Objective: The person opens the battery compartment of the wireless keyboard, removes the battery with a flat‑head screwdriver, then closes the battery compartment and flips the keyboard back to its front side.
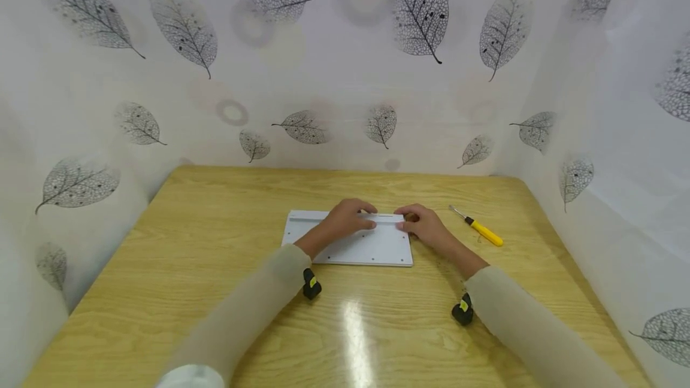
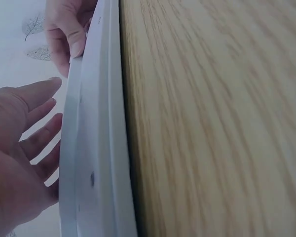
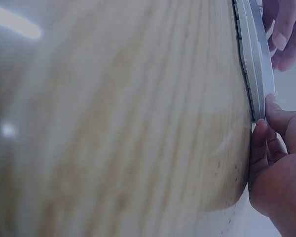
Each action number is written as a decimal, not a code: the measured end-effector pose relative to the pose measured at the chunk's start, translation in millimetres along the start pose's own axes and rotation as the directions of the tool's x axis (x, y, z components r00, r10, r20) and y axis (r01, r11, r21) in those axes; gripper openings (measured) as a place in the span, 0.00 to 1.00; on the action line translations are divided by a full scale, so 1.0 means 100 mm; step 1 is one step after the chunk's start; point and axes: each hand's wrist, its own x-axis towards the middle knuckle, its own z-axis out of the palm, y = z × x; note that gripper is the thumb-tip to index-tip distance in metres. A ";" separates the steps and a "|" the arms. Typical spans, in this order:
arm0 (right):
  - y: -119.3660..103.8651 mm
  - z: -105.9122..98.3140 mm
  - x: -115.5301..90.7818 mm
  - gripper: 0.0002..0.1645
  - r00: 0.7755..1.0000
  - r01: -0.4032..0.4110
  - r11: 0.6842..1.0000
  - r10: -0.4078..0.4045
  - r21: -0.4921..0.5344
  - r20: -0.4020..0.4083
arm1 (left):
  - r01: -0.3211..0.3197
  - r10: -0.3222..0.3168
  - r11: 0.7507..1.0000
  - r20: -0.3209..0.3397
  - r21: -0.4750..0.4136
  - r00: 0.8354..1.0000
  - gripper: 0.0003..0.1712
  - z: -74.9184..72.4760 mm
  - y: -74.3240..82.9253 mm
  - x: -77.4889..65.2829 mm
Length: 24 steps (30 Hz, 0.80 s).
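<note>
A white keyboard (image 1: 372, 249) lies face down on the wooden table, small screws dotting its underside and a raised strip along its far edge. My right hand (image 1: 426, 226) pinches the far right corner, thumb on the strip and fingers around the edge; the right wrist view shows this grip beside the row of keys (image 3: 244, 54) underneath. Over the far edge, left of that, is my left hand (image 1: 345, 220). In the left wrist view its thumb and fingers are spread loosely beside the strip (image 2: 71, 143), with nothing pinched between them.
A screwdriver (image 1: 485, 232) with a yellow and black handle lies right of the keyboard, its tip pointing away to the left. Behind and beside the table (image 1: 215, 196) hangs a white leaf-patterned curtain (image 1: 334, 76). Black wrist cameras (image 1: 311, 285) sit below both sleeves.
</note>
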 end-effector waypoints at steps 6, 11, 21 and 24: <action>0.02 0.00 0.00 0.22 1.000 0.009 1.000 -0.009 -0.007 0.008 | -0.011 0.011 0.999 0.003 0.043 1.000 0.19 0.12 0.08 0.12; 0.03 0.00 0.01 0.23 0.999 0.039 0.999 -0.039 -0.006 0.014 | 0.002 -0.002 0.999 -0.010 0.034 1.000 0.17 0.16 0.12 0.17; 0.01 -0.01 -0.01 0.22 0.999 0.046 0.999 -0.046 -0.026 0.012 | 0.001 0.001 0.999 -0.045 0.053 0.999 0.14 0.21 0.12 0.20; 0.00 0.00 -0.02 0.22 0.999 0.052 0.998 -0.052 -0.033 0.012 | -0.003 0.006 0.999 -0.048 0.046 0.999 0.14 0.21 0.13 0.21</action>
